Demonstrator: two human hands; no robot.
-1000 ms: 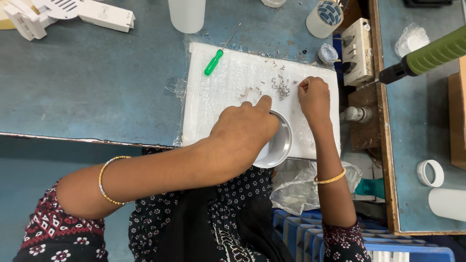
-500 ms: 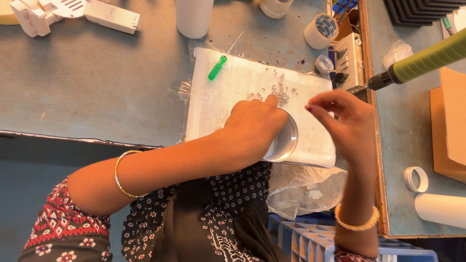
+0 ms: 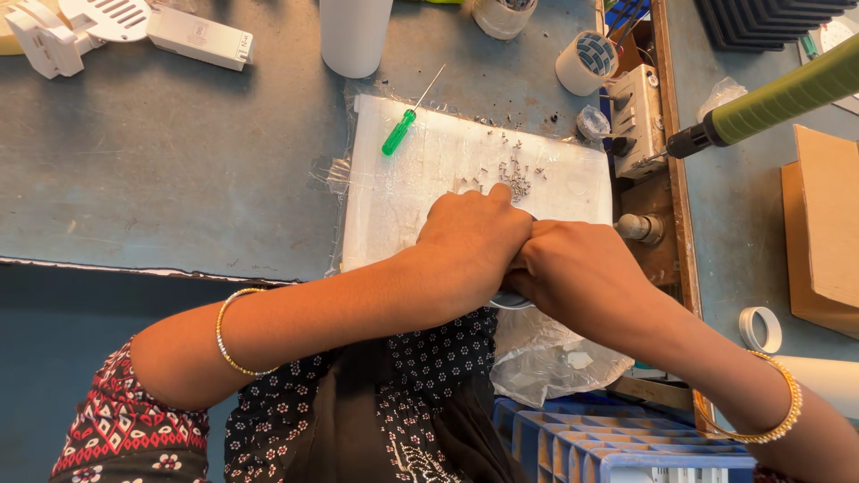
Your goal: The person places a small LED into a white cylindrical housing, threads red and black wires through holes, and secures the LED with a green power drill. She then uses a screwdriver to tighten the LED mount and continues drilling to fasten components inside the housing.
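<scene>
My left hand (image 3: 474,240) and my right hand (image 3: 577,273) are pressed together over a round metal part (image 3: 512,301), of which only a sliver shows under them. Both hands grip it at the near edge of a white foam board (image 3: 403,188) wrapped in clear plastic. Several small screws (image 3: 516,174) lie scattered on the board just beyond my left fingers. A green-handled screwdriver (image 3: 401,127) rests at the board's far left corner.
A green powered screwdriver (image 3: 778,100) reaches in from the right. White plastic parts (image 3: 125,31) sit at the far left, a white cylinder (image 3: 355,34) and tape rolls (image 3: 586,61) at the back. A grey switch box (image 3: 637,121), cardboard (image 3: 819,224) and a blue crate (image 3: 591,438) are nearby.
My right hand came down from above the board's right side and closed onto the round metal part beside my left hand. The part is now almost fully covered.
</scene>
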